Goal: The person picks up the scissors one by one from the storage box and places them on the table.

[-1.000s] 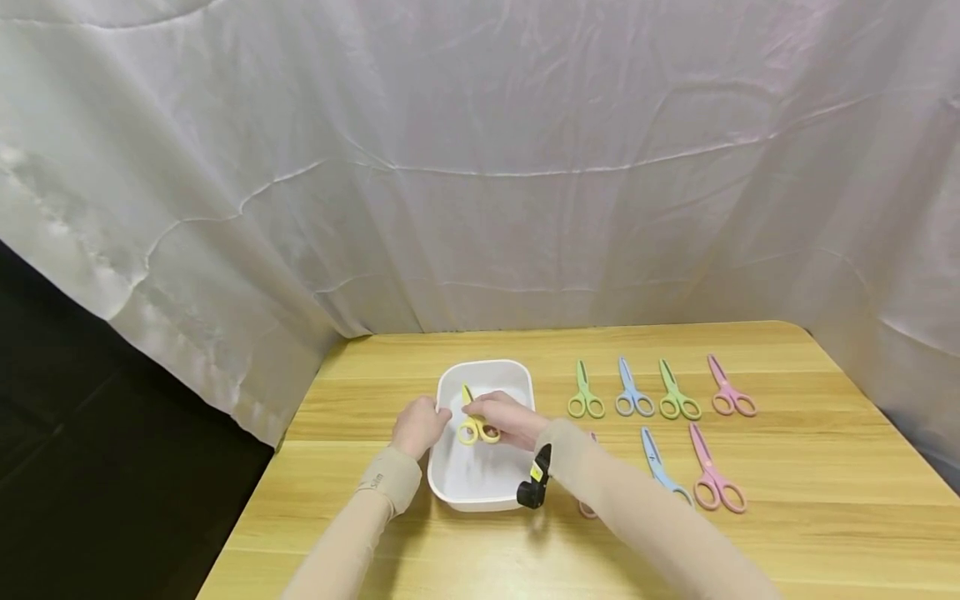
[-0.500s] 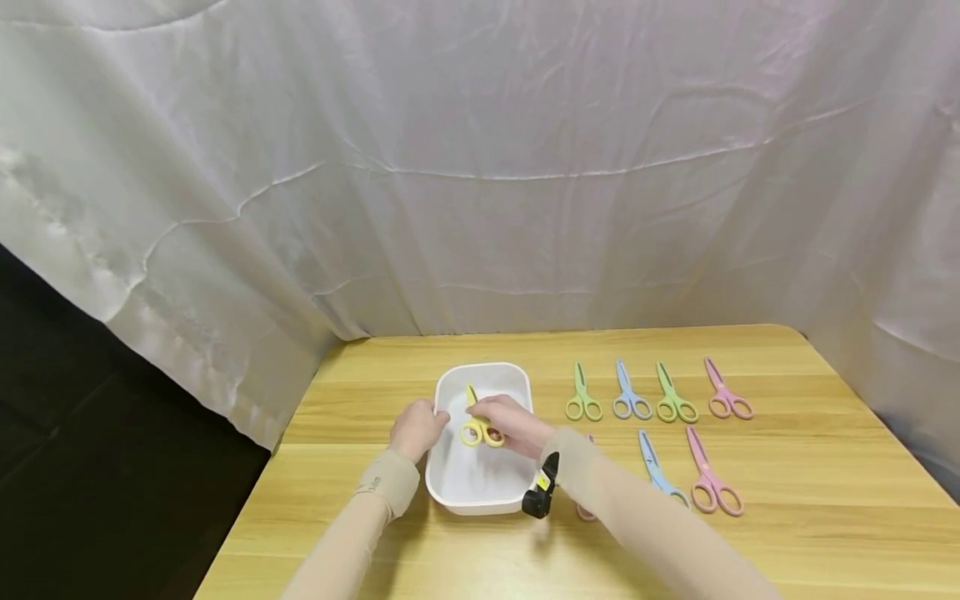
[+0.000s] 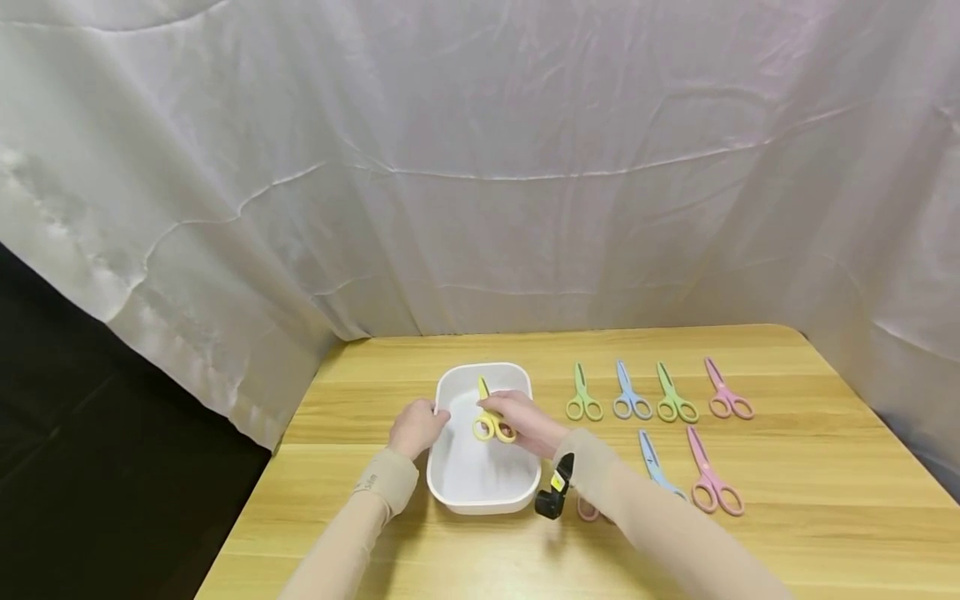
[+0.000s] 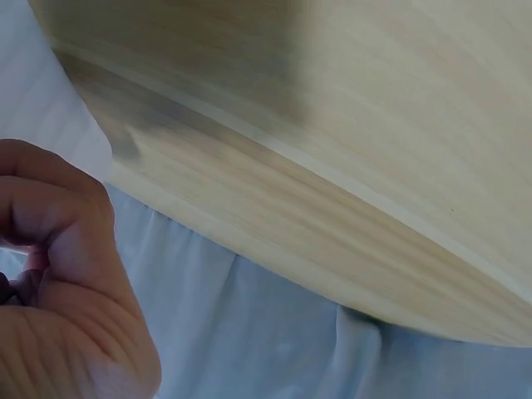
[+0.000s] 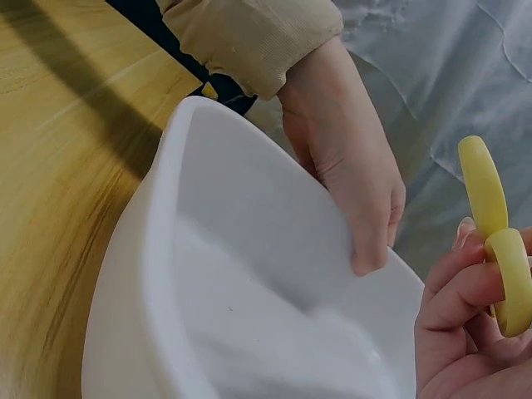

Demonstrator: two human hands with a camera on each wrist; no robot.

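My left hand point(image 3: 416, 429) grips the left rim of a white plastic bin point(image 3: 480, 507), thumb inside and fingers outside the wall. Yellow scissors point(image 3: 483, 388) are pinched in my right hand point(image 3: 525, 423) over the bin, blades pointing away and handle loops toward me. In the right wrist view the yellow handle loops point(image 5: 483, 183) show beside my curled fingers, and the bin's white floor carries nothing in the part that shows. The left wrist view catches only my bent left hand point(image 4: 71, 258) at its edge.
Right of the bin lie green scissors point(image 3: 583, 407), blue scissors point(image 3: 630, 402), another green pair point(image 3: 676, 407) and pink scissors point(image 3: 726, 402). Nearer are larger pink scissors point(image 3: 708, 483), blue scissors point(image 3: 654, 467) and pink scissors point(image 3: 587, 510), partly hidden by my right forearm. A grey curtain point(image 3: 480, 233) hangs behind the table.
My right hand has shifted a little to the right over the bin, carrying the yellow scissors with it. My left hand keeps its grip on the rim.
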